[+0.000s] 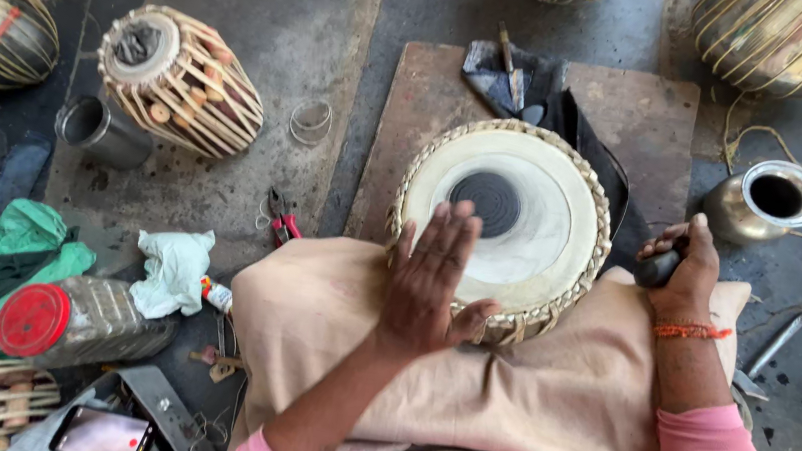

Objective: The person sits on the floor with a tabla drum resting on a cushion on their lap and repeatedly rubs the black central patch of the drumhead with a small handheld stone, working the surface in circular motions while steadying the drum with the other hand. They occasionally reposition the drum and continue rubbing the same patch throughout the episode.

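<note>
A hand drum (532,220) with a cream skin and a black centre spot rests on my beige-clothed lap. My left hand (430,279) is flat and open, fingers spread, over the near left rim of the drum skin. At the drum's right side my right hand (684,263) is closed around a dark smooth stone (660,268). An orange thread band circles that wrist.
Another laced drum (181,80) and a steel cup (100,129) lie at the left. A brass pot (764,201) stands at the right, near a metal wrench (781,339). Pliers (281,219), a red-capped plastic jar (73,319), a phone (100,435), cloths and more drums surround me.
</note>
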